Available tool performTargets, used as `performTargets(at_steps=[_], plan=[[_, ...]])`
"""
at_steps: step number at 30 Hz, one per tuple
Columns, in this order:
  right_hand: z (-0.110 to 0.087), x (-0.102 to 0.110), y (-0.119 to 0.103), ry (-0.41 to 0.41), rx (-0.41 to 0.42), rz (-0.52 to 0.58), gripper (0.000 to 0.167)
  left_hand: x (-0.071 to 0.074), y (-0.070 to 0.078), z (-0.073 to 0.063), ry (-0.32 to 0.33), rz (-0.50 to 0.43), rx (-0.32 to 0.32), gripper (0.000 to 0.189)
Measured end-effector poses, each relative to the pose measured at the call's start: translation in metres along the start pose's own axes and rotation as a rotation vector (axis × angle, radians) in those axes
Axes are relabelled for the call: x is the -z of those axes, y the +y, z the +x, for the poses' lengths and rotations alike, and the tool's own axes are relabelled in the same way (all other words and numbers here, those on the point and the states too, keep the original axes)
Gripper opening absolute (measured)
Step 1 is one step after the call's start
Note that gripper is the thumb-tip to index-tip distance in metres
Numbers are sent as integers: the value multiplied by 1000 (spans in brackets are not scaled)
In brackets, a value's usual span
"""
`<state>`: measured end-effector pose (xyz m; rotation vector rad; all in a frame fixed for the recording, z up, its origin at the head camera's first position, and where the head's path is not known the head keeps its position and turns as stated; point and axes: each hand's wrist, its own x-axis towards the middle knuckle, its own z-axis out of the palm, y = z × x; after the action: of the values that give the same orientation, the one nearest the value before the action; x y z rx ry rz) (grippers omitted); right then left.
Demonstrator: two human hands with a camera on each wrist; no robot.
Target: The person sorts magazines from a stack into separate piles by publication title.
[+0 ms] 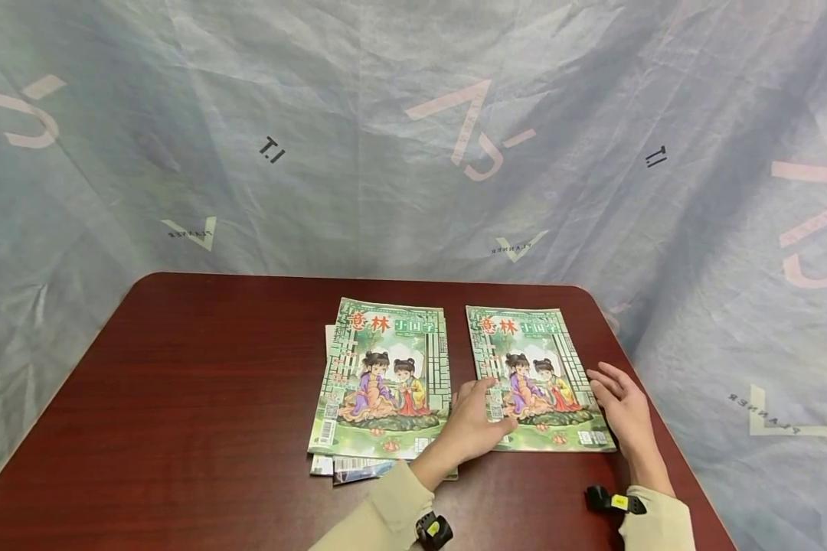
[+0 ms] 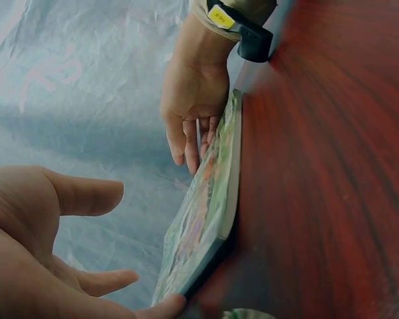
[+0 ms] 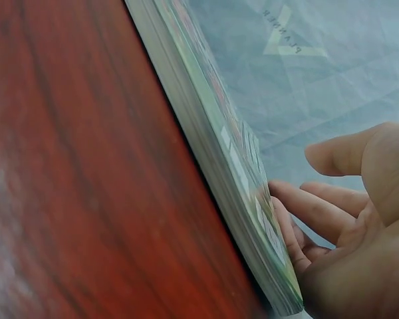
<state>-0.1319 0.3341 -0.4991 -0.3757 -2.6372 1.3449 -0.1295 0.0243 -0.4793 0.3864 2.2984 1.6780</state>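
Where two matching magazine covers show, two hands flank one.

Green lattice, red titles and robes of purple, yellow and red are being shown on two magazines, a dark red wood grain is being displayed on the table, cream sleeves are being worn with black, yellow-labelled wrist devices, and a grey-blue backdrop is being patterned with pink, black and pale-yellow lettering

place: likely a curtained-off recording booth, wider room hidden
cloth: grey, creased, letter-printed, hung far, left and right
table: dark red, wood-grained, rounded far corners
wrist cameras: two, black, yellow-tagged, strapped on
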Motion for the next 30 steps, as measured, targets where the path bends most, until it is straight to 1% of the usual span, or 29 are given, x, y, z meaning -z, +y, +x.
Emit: performTargets(at_steps=[4, 7, 9, 10, 13, 16, 20, 24, 27, 30], plan=[[0, 0, -5, 36, -10, 18, 56, -6, -10, 6, 39, -4, 7, 73], [-1, -1, -9, 61, -25, 15, 54, -9, -15, 9, 54, -2, 19, 71], [-1, -2, -11, 84, -32, 12, 53, -7, -15, 8, 52, -4, 12, 70], [-1, -3, -13, 100, -34, 15, 52, -6, -14, 6, 51, -10, -6, 68], [0, -5, -20, 150, -27, 26, 49, 2, -7, 0, 42, -25, -40, 64], [0, -8, -29, 194, -6, 42, 46, 13, 0, -6, 47, -27, -77, 61], [-1, -13, -41, 223, 31, 63, 42, 28, 2, -11, 64, -31, -94, 59], [-3, -19, -52, 231, 58, 15, 41, 45, -1, -18, 92, -46, -107, 58], [-5, -24, -58, 236, 77, -31, 40, 59, -8, -23, 116, -40, -111, 59], [-7, -32, -63, 233, 107, -25, 38, 76, -17, -26, 147, -13, -116, 61]])
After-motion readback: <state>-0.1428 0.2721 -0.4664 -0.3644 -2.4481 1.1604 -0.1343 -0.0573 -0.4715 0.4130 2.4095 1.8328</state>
